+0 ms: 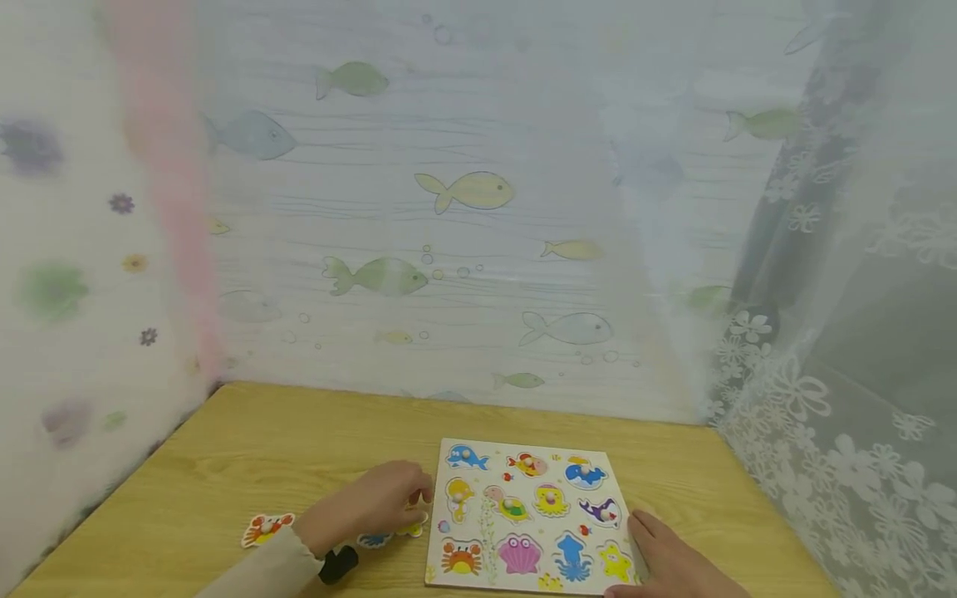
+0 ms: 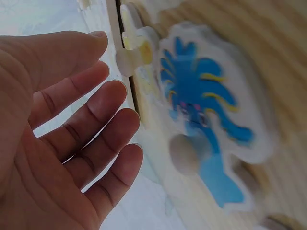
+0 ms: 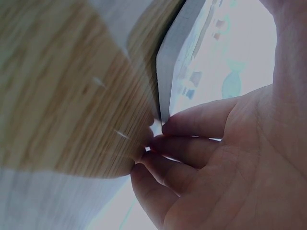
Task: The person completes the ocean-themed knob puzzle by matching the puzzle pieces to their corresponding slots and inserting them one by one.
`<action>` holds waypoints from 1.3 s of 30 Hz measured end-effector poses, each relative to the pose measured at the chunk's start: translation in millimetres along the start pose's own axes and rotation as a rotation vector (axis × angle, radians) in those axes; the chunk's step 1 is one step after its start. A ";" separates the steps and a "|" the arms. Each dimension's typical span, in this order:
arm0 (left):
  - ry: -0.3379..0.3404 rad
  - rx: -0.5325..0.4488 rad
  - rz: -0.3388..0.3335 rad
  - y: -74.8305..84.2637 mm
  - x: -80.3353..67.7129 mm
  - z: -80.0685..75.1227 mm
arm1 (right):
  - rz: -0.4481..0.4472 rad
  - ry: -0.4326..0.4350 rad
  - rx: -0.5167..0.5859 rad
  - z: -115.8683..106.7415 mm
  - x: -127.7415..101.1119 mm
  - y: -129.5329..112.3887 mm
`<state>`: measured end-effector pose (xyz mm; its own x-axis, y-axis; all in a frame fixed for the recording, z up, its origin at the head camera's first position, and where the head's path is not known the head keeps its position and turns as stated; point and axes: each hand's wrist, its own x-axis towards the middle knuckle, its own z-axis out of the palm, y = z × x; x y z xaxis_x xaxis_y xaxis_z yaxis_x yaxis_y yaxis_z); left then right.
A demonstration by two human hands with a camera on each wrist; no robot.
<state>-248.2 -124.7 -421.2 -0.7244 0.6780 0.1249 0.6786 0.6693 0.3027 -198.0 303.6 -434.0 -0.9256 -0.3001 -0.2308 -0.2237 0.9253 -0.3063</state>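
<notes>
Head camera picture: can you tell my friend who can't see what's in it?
A wooden sea-animal peg puzzle board lies on a wooden table. The left hand reaches over loose pieces beside it; the right hand rests at the board's right edge. A crab piece lies farther left, before fish wallpaper.

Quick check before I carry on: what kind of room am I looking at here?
Likely a child's play corner at home. Fish wallpaper covers the wall, a lace curtain hangs on the right, and a sea-animal peg puzzle lies on the wooden table.
</notes>
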 end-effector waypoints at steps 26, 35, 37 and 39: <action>0.022 -0.036 -0.001 1.0 -16.7 0.2 | 0.063 -0.003 0.064 0.4 -2.6 -7.4; 0.025 -0.040 -0.004 0.4 -17.9 0.8 | 0.063 -0.004 0.058 1.2 -1.8 -6.3; 0.031 -0.035 -0.004 0.2 -18.1 1.4 | 0.060 -0.001 0.053 1.6 -2.0 -5.9; 0.033 -0.029 -0.004 0.0 -17.9 1.9 | 0.051 0.004 0.056 1.7 -2.7 -5.8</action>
<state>-235.0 -136.3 -425.2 -0.7309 0.6648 0.1542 0.6723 0.6624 0.3305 -193.7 298.6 -433.1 -0.9366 -0.2515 -0.2439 -0.1586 0.9251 -0.3449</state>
